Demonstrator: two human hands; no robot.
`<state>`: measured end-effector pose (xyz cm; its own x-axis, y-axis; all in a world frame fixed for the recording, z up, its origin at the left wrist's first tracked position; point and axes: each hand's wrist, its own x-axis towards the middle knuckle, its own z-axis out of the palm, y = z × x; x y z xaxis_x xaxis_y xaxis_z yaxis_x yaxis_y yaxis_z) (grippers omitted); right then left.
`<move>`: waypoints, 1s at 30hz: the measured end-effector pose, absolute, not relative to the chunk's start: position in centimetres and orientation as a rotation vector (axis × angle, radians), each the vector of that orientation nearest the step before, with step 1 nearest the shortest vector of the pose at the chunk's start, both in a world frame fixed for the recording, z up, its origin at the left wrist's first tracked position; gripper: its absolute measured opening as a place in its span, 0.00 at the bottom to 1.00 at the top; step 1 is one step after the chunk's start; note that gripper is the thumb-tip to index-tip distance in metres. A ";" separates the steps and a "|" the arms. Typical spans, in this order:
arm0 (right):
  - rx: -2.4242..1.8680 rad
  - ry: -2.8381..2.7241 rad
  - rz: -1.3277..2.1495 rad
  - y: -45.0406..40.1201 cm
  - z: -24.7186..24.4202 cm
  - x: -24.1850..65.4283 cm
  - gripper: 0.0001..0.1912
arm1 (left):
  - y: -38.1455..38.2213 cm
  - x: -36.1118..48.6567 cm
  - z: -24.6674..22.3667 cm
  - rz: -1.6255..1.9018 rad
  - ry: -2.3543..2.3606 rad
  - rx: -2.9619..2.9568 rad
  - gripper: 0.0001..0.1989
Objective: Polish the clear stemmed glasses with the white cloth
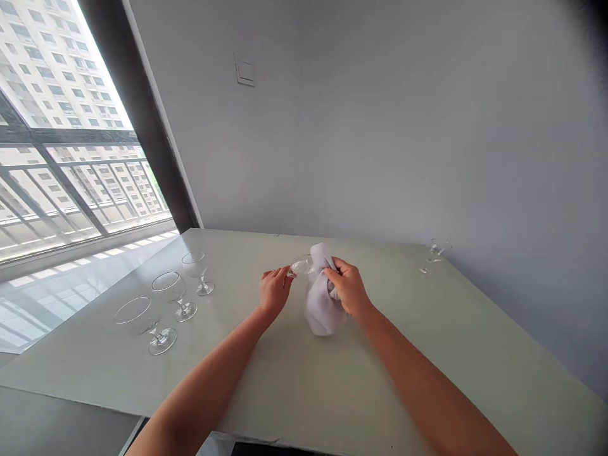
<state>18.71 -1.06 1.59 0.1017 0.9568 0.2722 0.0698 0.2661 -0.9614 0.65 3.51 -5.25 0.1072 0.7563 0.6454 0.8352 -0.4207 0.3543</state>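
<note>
Over the middle of the table, my left hand (275, 290) is closed around the stem end of a clear stemmed glass (302, 265), which lies on its side in the air with its bowl toward the right. My right hand (349, 285) pinches a pale lilac-white cloth (323, 310) at the bowl's rim. Part of the cloth stands up above my fingers and the rest hangs below them. The cloth covers the rim end, so I cannot tell whether any of it is inside the bowl. The glass's foot is mostly hidden by my left hand.
Three stemmed glasses stand in a row on the left: a near one (162, 341), a middle one (185, 310) and a far one (205, 288). Another glass (434, 254) is at the far right by the wall. The pale table (403, 392) meets grey walls behind; a window is left.
</note>
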 end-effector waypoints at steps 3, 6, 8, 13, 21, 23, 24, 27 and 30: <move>-1.170 -1.574 0.962 -1.7 1.4 18.0 0.16 | 3.5 0.4 -5.1 -1.181 -1.606 -2.281 0.08; -1.171 -1.665 1.117 -1.6 1.0 17.9 0.18 | 3.4 0.2 -4.9 -1.143 -1.522 -2.295 0.10; -1.153 -1.624 1.187 -1.3 0.7 18.1 0.17 | 3.2 0.2 -4.6 -1.105 -1.449 -2.327 0.12; -0.960 -1.478 1.461 -1.4 1.0 18.7 0.20 | 2.7 0.4 -4.1 -1.019 -1.358 -2.407 0.15; -1.149 -1.650 1.312 -0.7 0.2 19.7 0.10 | 2.5 1.0 -4.3 -0.979 -1.316 -2.475 0.15; -1.089 -1.457 1.432 -0.3 -0.6 19.4 0.12 | 2.4 0.8 -3.9 -1.004 -1.295 -2.419 0.16; -1.041 -1.346 1.497 -0.2 -0.8 19.2 0.14 | 2.3 0.7 -3.7 -1.015 -1.288 -2.398 0.16; -0.940 -1.222 1.593 -0.3 -0.8 19.0 0.15 | 2.4 0.0 -2.9 -1.012 -1.285 -2.448 0.15; -0.960 -1.548 1.486 -0.9 0.7 19.7 0.13 | 2.7 -0.6 -2.2 -1.093 -1.336 -2.566 0.15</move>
